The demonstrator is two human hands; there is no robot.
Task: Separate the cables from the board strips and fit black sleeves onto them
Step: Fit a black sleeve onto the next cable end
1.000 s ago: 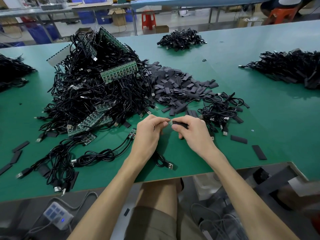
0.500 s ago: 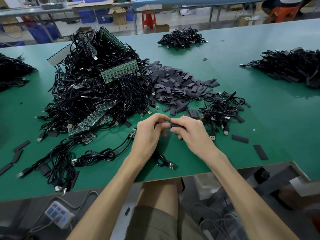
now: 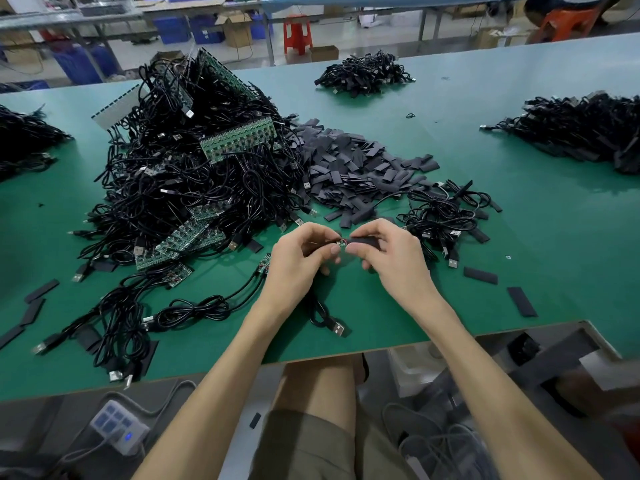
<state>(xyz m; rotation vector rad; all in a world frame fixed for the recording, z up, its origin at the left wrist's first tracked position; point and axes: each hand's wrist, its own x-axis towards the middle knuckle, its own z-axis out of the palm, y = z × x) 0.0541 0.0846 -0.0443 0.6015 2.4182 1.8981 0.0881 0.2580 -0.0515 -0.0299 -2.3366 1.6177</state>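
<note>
Drawn apart vs prior frame, L hand (image 3: 294, 268) pinched on cable end (image 3: 341, 241), black sleeve (image 3: 363, 241) at its 3 o'clock gripped by R hand (image 3: 394, 261)

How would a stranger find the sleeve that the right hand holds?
On the green table, in front of the big cable pile, the right hand pinches a black sleeve. It is the only sleeve in a hand; the others lie loose.

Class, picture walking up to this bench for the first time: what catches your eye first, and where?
A tangled heap of black cables with green board strips poking out fills the left of the table. Right of it lies a spread of black sleeves. Nearest, the left hand pinches a cable end, the right hand a sleeve.
</note>
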